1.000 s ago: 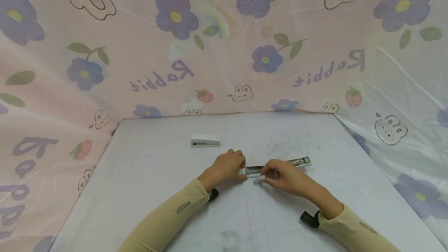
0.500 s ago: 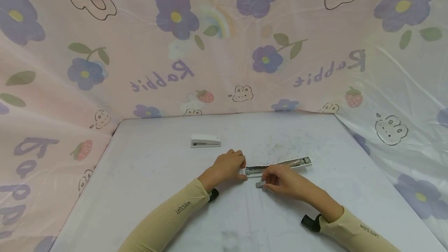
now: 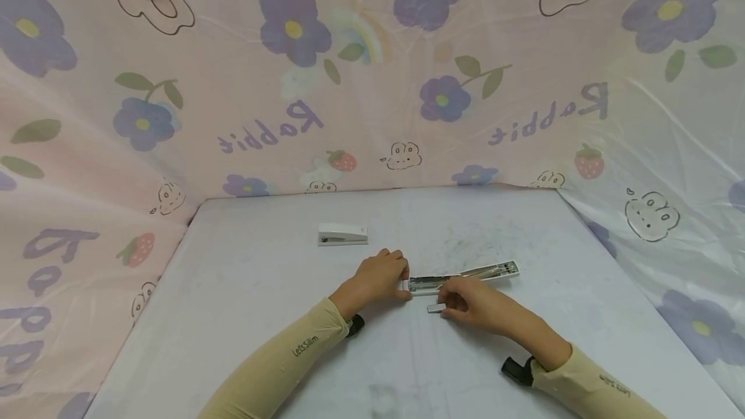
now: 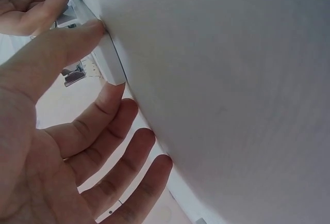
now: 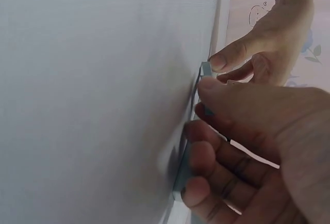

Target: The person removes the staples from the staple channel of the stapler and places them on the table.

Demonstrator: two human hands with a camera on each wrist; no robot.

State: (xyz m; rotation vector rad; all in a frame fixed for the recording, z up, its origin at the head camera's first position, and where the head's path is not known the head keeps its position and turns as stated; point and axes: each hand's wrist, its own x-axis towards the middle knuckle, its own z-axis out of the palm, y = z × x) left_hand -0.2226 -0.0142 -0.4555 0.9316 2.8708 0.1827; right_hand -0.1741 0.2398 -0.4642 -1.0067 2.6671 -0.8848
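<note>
1. Since a second ago, your right hand has drawn the small grey rectangular block slightly nearer you, away from the open long white stapler with silvery metal parts.
2. Your right thumb and forefinger pinch that block just off the stapler's near side; whether your other, curled fingers touch the stapler, you cannot tell.
3. Your left hand grips the stapler's left end with thumb and forefinger, remaining fingers extended.
4. Beyond the stapler, to its left, a compact white wedge-shaped stapler rests on your white tabletop.
</note>
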